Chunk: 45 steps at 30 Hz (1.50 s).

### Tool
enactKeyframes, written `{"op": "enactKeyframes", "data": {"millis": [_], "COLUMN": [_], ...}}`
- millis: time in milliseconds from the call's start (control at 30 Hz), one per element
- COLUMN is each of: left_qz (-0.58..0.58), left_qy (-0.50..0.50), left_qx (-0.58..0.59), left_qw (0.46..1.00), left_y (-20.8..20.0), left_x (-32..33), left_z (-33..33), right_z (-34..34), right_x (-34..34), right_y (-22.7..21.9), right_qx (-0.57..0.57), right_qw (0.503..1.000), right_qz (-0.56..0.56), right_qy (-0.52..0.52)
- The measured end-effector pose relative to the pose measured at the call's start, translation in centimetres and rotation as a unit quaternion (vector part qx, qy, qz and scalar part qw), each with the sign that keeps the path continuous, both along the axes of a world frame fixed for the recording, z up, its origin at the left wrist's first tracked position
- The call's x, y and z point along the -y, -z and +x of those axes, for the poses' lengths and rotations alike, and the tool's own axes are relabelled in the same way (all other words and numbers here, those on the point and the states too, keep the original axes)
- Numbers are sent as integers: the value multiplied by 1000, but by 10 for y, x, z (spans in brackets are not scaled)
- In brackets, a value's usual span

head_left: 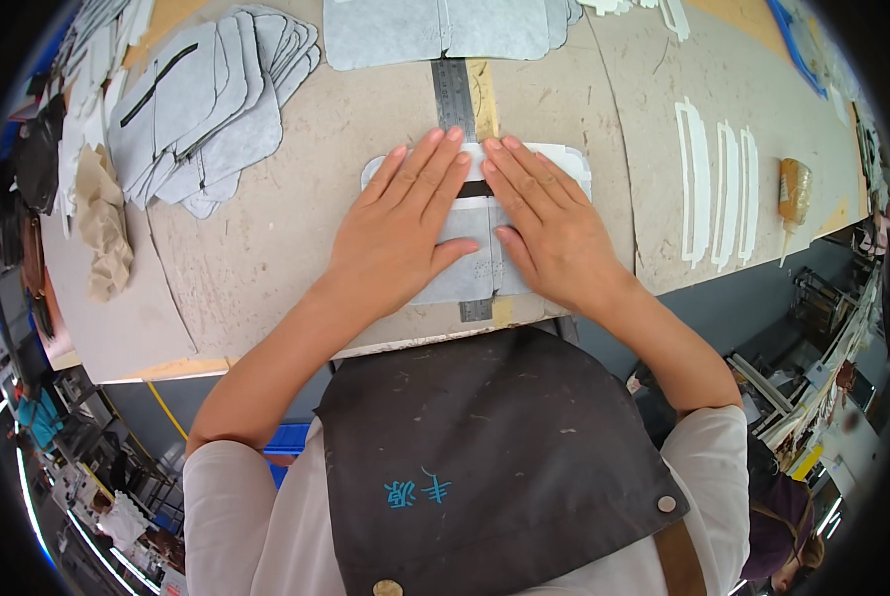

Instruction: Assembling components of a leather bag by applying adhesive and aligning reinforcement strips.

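Note:
A light grey, flat panel with rounded corners [473, 226] lies in front of me near the table's front edge. My left hand [395, 233] rests flat on its left half, fingers stretched out and thumb apart. Mirroring it, my right hand [556, 233] presses flat on the right half. Both sets of fingertips lie on a white strip [554, 152] along the panel's far edge. Between the hands a black band [475, 189] shows just below that strip. A steel ruler [452, 94] and a yellow strip [484, 89] run beneath the panel. Parts of the panel are hidden under my hands.
A fanned pile of grey panels [191, 104] lies at the far left, with crumpled brown paper [107, 228] beside it. More grey panels [440, 25] sit at the far middle. To the right are narrow white frames [694, 184] and an amber glue bottle [794, 191].

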<state>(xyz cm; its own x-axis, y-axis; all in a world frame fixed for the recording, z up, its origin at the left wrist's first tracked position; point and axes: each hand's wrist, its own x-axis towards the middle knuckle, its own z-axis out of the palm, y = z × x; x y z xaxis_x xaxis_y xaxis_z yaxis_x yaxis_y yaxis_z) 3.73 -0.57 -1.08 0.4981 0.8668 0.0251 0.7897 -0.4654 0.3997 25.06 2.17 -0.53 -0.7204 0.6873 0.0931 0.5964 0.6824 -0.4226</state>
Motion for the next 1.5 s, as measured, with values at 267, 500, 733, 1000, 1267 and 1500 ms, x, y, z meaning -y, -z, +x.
{"op": "enactKeyframes", "data": {"millis": [267, 500, 733, 1000, 1267, 1500], "left_qz": [6, -22, 0, 38, 68, 41], "left_qy": [2, -34, -3, 6, -1, -23], "left_qx": [3, -71, -95, -68, -52, -32], "left_qw": [1000, 997, 995, 997, 996, 998], "left_y": [-2, -9, -13, -12, -18, -25], "left_x": [0, 22, 32, 36, 33, 30], "left_z": [8, -37, -57, -62, -57, -62], "right_z": [-1, 22, 35, 48, 56, 61], "right_x": [1, 1, 5, 13, 20, 25], "right_y": [-3, -5, -9, -8, -15, -13], "right_qx": [29, 92, 113, 145, 169, 130], "right_qw": [1000, 996, 993, 988, 984, 988], "right_qz": [5, 15, 11, 22, 25, 53], "right_qy": [0, 7, 26, 39, 51, 70]}}
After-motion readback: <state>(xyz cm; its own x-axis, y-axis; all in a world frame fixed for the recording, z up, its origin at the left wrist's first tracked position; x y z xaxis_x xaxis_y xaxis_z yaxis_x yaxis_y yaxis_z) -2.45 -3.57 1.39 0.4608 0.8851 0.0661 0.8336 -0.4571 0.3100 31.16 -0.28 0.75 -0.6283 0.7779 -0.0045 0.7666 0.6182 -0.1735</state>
